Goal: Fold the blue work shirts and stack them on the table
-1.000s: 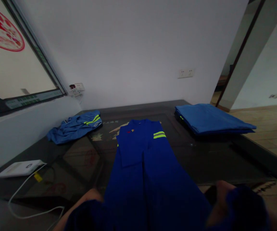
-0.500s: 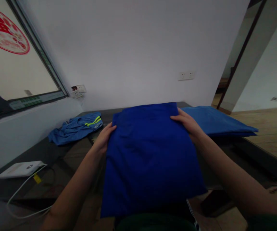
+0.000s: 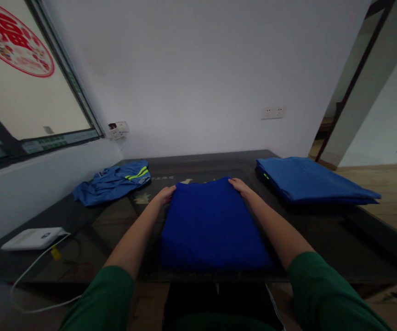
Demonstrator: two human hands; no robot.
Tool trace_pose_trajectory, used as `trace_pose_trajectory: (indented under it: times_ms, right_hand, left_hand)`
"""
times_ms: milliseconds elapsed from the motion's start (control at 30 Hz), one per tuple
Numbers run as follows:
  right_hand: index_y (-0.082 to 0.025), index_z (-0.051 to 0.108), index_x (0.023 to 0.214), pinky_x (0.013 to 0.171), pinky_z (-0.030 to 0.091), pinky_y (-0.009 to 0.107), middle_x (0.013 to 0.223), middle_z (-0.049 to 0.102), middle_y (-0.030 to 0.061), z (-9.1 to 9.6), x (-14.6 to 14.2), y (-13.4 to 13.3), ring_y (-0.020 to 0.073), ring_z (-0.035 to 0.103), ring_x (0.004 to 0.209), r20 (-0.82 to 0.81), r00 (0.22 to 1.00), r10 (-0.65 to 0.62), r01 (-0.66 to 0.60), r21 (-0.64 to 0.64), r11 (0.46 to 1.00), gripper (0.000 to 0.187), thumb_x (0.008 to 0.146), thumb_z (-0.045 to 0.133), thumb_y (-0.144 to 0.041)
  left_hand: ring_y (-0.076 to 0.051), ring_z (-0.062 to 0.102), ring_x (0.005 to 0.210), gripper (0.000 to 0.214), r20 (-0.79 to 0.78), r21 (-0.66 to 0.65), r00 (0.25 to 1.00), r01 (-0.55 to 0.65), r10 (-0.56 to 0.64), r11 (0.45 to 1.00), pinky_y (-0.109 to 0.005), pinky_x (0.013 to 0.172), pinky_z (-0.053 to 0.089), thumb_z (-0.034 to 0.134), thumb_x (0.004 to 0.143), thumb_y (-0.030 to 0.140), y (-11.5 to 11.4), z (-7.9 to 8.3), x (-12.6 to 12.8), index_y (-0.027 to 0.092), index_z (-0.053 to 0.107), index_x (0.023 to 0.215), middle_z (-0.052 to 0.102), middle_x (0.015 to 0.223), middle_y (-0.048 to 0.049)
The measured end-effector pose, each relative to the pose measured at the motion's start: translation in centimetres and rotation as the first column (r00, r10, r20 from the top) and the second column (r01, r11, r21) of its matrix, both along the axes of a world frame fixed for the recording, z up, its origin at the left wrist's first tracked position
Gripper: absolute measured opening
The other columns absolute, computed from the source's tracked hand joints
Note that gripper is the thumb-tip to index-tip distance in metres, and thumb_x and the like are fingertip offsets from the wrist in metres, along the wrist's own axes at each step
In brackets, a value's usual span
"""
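Observation:
A folded royal-blue cloth garment (image 3: 212,225) lies on the dark glossy table (image 3: 116,248) right in front of me. At its far left corner, my left hand (image 3: 166,195) has its fingers closed on the edge. My right hand (image 3: 240,185) pinches the far right corner the same way. The fingertips are partly hidden by the fabric. To the right, a stack of folded blue garments (image 3: 312,177) rests on the table. A crumpled blue garment with yellow-green stripes (image 3: 116,181) lies at the far left.
A white device (image 3: 35,239) with a white cable and yellow tag (image 3: 55,253) sits on the table's left side. Behind the table stands a white wall (image 3: 195,82) with sockets (image 3: 273,112). A window with a red sticker (image 3: 15,39) is at the left.
Both hands have moved forward and down with the folded garment. It was held up and tilted toward me; now it lies flat on the table. The view has shifted slightly.

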State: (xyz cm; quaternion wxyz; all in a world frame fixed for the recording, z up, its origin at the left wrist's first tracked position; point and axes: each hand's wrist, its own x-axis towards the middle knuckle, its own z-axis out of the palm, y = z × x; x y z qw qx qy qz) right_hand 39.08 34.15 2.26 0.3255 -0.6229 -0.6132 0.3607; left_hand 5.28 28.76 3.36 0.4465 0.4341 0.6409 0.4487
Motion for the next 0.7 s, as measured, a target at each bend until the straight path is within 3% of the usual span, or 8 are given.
trace_pose_trajectory:
  times_ms: [167,433,533,700]
  right_hand:
    - [-0.012,0.057,0.124,0.103,0.038,0.032,0.133,0.057,0.0156,0.0,0.1,1.4,0.0223,0.051,0.126,0.211,0.977,-0.042,0.013,0.135,0.991,0.037,0.088,0.053,-0.015]
    - [-0.018,0.049,0.132,0.093,0.044,0.038,0.123,0.063,0.0168,-1.3,-0.8,0.6,0.028,0.059,0.115,0.412,0.907,-0.083,0.015,0.166,0.986,0.039,0.093,0.049,-0.021]
    - [-0.02,0.046,0.134,0.09,0.045,0.039,0.119,0.065,0.0167,-1.0,-0.9,0.5,0.0289,0.061,0.111,0.453,0.887,-0.093,0.011,0.18,0.984,0.039,0.095,0.046,-0.023]
    - [-0.022,0.043,0.135,0.089,0.045,0.038,0.12,0.064,0.0156,-0.4,-0.9,0.3,0.0278,0.062,0.11,0.503,0.855,-0.124,0.004,0.232,0.973,0.038,0.097,0.041,-0.025]
  left_hand:
    - [-0.011,0.053,0.049,0.011,-0.141,-0.008,0.988,-0.058,0.057,0.998,-0.021,0.051,0.04,0.064,0.08,0.024,1.6,-0.5,-0.5,0.014,0.064,0.076,0.058,0.055,0.002]
    - [-0.016,0.06,0.059,0.013,-0.384,0.073,0.916,-0.097,0.118,0.993,-0.023,0.057,0.042,0.068,0.073,0.023,2.4,-2.4,-1.3,0.015,0.064,0.064,0.062,0.057,-0.0015]
    - [-0.018,0.065,0.071,0.008,-0.436,0.106,0.889,-0.105,0.141,0.989,-0.023,0.063,0.046,0.065,0.076,0.022,3.0,-2.5,-1.3,0.014,0.068,0.076,0.068,0.067,-0.0046]
    - [-0.02,0.067,0.089,0.026,-0.482,0.191,0.859,-0.09,0.173,0.978,-0.026,0.075,0.048,0.058,0.083,0.024,3.9,-2.2,-1.1,0.013,0.066,0.105,0.072,0.095,-0.0095]
